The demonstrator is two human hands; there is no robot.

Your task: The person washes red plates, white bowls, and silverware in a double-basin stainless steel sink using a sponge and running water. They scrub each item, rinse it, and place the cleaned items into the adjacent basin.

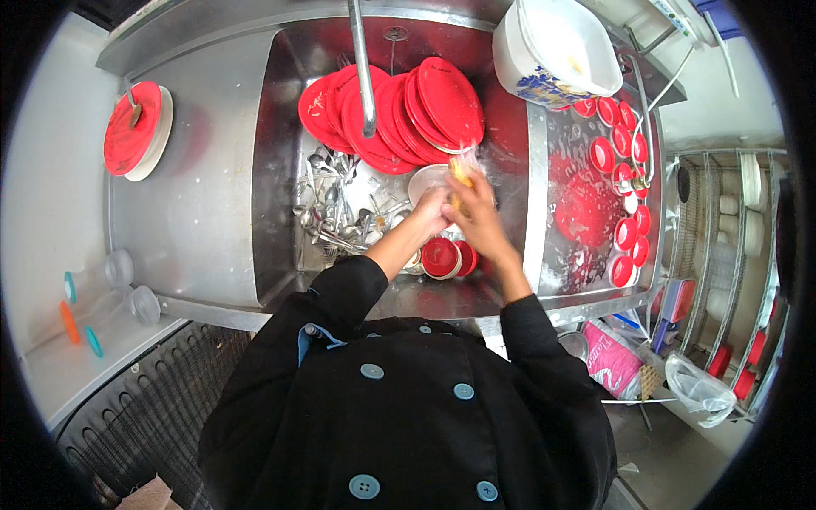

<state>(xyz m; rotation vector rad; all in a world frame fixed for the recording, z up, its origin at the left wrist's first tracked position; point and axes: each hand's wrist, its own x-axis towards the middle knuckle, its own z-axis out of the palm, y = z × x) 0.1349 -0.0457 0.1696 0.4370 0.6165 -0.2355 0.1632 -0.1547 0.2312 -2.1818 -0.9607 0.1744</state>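
Over the near right part of the sink my two hands are close together. My right hand (475, 201), blurred, is shut on a yellow sponge (460, 172). My left hand (431, 210) is beside it, its fingers partly hidden; whether it holds something I cannot tell. A white plate (426, 182) lies behind and under the hands. Overlapping red oval plates (382, 127) fill the back of the sink. Spoons and forks (338, 204) lie piled to the left of my hands. Small red bowls (440, 257) are stacked just in front of them.
A faucet spout (364, 76) reaches over the red plates. On the left counter stand a red plate (143, 131) and a white one, stacked with a spoon. A white tub (554, 57) sits at the back right, near a soapy right basin (586, 255) with small red cups (625, 234).
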